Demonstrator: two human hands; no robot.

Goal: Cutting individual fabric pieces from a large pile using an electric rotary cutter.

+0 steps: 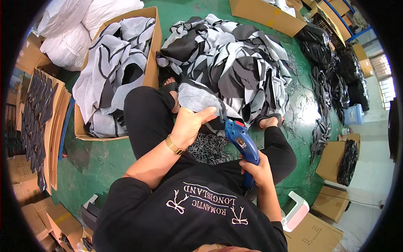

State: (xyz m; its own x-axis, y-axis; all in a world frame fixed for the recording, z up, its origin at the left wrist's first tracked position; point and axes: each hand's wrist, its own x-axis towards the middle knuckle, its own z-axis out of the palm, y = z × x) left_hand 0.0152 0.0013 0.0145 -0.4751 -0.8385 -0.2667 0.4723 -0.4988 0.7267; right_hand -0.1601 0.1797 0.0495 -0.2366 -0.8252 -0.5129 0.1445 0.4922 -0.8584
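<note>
My left hand [189, 126] pinches a light grey fabric piece [197, 97] with a dark edge between thumb and fingers. Around the handle of blue cordless electric scissors [243, 145] with a red button, my right hand [260, 169] is closed. Their blade end points away from me and meets the right edge of the fabric piece; whether it is cutting cannot be made out. Just beyond my hands lies a large heap of grey, white and black fabric pieces [247, 67]. Below the scissors' tip, a pile of thin dark trimmings [212, 147] lies between my legs.
A cardboard box [153, 63] full of similar fabric stands at the left, with white sacks [67, 46] behind it. Dark pieces hang over cardboard sheets [58, 122] at far left. Black plastic bags [315, 35], a blue bucket [353, 114] and boxes line the right.
</note>
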